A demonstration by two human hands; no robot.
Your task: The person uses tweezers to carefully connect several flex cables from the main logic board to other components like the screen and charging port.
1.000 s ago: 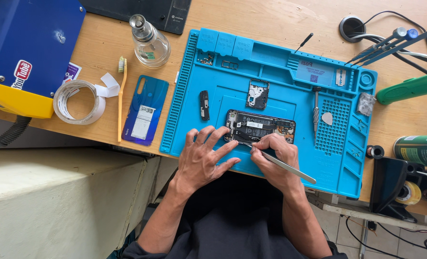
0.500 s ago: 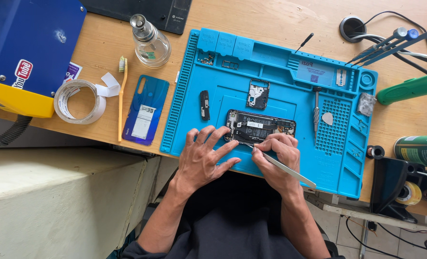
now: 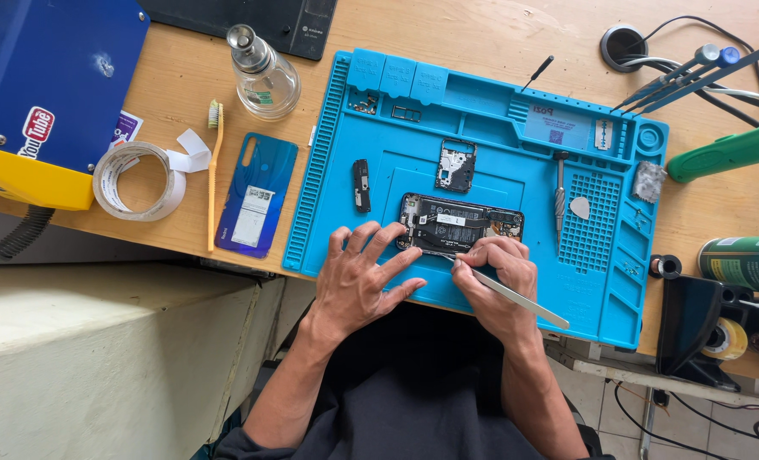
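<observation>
Opened phone [image 3: 460,226], back cover off, dark innards showing, lying flat and lengthwise near the front edge of a blue silicone work mat [image 3: 499,290]. Just below its lower edge, both hands.

Left hand [image 3: 362,281]: released, fingers spread and laid flat on the mat, fingertips touching the phone's left end and lower left corner. Nothing clasped.

Right hand [image 3: 499,273]: clenched around metal tweezers [image 3: 507,294], pinched between thumb and fingers. Tweezer tips pointing up-left, meeting the phone's lower edge about mid-length; the rear end slanting down-right, past the wrist, over the mat. Phone thus directly ahead of the grip, touching the tips, not itself grasped.

On the mat, above the phone: a small dark frame piece [image 3: 456,164], and to the left a narrow black part [image 3: 361,185], both apart from the phone. To the right, a small screwdriver [image 3: 559,187] lying upright along the studded patch, a pale pick [image 3: 580,207] just beside it.

Off the mat, to the left on the wooden table [image 3: 481,34]: a blue phone back cover [image 3: 257,204], a toothbrush [image 3: 212,170] alongside it, a roll of clear tape [image 3: 136,181], and a glass bottle [image 3: 262,77] further back. Far left, a blue and yellow box [image 3: 47,77].

To the right of the mat: a green handle [image 3: 729,152], a green can [image 3: 741,262] on its side, a bundle of tools and cables [image 3: 695,72] at the back corner.
</observation>
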